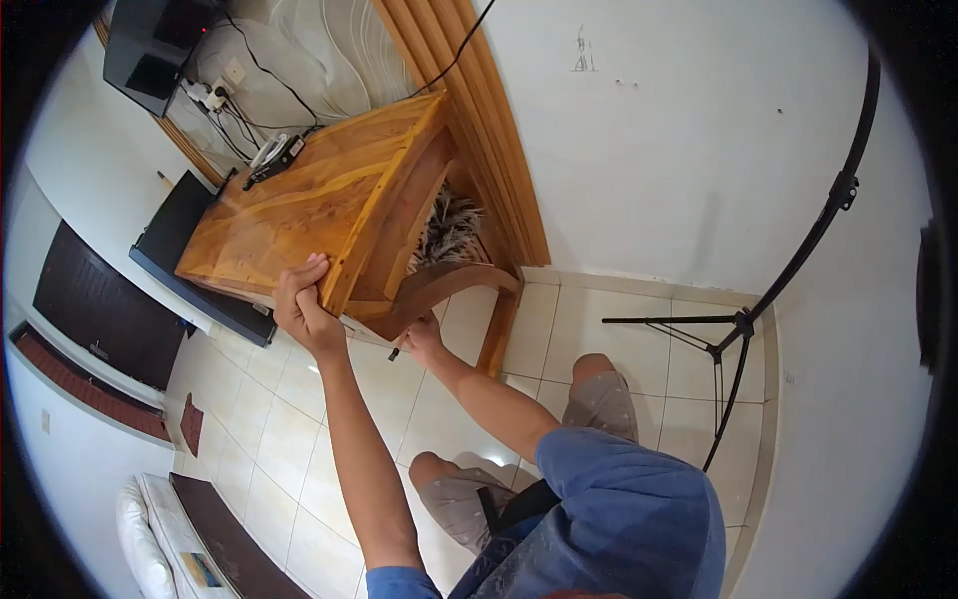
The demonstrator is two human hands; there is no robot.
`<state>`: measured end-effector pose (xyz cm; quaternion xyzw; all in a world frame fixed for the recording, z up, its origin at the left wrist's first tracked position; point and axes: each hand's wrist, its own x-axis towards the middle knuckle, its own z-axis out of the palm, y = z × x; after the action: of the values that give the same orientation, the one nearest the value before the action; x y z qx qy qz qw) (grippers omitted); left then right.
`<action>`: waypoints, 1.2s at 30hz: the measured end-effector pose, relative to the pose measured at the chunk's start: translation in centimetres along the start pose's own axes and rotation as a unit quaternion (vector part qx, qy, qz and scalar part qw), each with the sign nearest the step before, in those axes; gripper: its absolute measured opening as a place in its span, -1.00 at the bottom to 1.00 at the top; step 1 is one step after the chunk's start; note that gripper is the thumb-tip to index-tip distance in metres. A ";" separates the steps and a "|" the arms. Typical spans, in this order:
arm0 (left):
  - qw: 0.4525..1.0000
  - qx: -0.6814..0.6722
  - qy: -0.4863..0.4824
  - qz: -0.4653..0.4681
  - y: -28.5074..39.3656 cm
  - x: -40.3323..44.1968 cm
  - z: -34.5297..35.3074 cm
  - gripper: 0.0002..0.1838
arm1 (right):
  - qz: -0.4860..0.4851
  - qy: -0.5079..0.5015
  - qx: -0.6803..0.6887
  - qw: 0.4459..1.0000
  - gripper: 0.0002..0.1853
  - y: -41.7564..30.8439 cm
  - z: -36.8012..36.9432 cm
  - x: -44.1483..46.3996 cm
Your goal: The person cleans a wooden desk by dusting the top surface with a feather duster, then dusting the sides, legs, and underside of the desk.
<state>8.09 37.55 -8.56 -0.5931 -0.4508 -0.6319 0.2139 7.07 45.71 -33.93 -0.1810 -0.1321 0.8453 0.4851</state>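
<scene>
A wooden table (299, 190) with a glossy grained top stands tilted in my view against the wall. My left hand (305, 304) is closed over its near corner, with the fingers on the top edge. Below that corner, my right hand (423, 337) reaches to the underside, beside a curved wooden brace (439, 285). Its fingers look bent, but the brace partly hides them, and what they hold does not show. A small black piece (394, 354) sticks out just left of the right hand. Grey and white feathery material (451, 230) is visible inside the table frame.
On the tabletop lies a black device (274, 162) with cables running to a wall socket (215, 97). A screen (155, 55) hangs above. Beside the table's far end is a long black box (190, 250). A black tripod stand (743, 321) stands on the tiles at right.
</scene>
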 end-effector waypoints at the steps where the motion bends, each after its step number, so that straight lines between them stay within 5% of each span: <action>1: 1.000 0.000 0.001 -0.001 0.0 0.0 0.1 -0.70 | -0.030 -0.023 -0.019 0.999 -0.81 -0.3 0.7 -0.8; 3: 1.000 0.004 0.003 -0.004 0.1 -0.1 0.1 -0.70 | -0.090 -0.065 -0.059 0.992 -0.80 -0.8 1.7 -2.8; 16: 1.000 0.011 -0.002 0.000 -0.4 -0.3 0.0 -0.67 | 0.009 -0.233 -0.220 0.947 -0.86 4.1 -1.1 -19.0; 21: 1.000 0.020 -0.009 -0.001 -0.2 -0.2 -0.1 -0.65 | -0.062 -0.140 -0.130 0.980 -0.86 7.6 -1.1 -11.8; 28: 1.000 0.008 -0.005 0.007 -0.5 -0.2 0.1 -0.65 | -0.156 -0.058 -0.140 0.976 -0.81 0.7 0.0 -2.0; 33: 1.000 -0.009 0.007 0.012 -0.7 -0.3 0.1 -0.68 | -0.129 0.023 -0.158 0.979 -0.85 1.9 -5.0 2.0; 36: 1.000 -0.011 0.022 0.013 -0.4 0.0 0.4 -0.70 | -0.024 0.115 -0.029 0.993 -0.94 0.3 -6.0 1.3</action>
<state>7.97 38.11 -8.74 -0.5872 -0.4313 -0.6469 0.2252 8.81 46.95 -39.70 -0.2881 -0.1044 0.8026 0.5119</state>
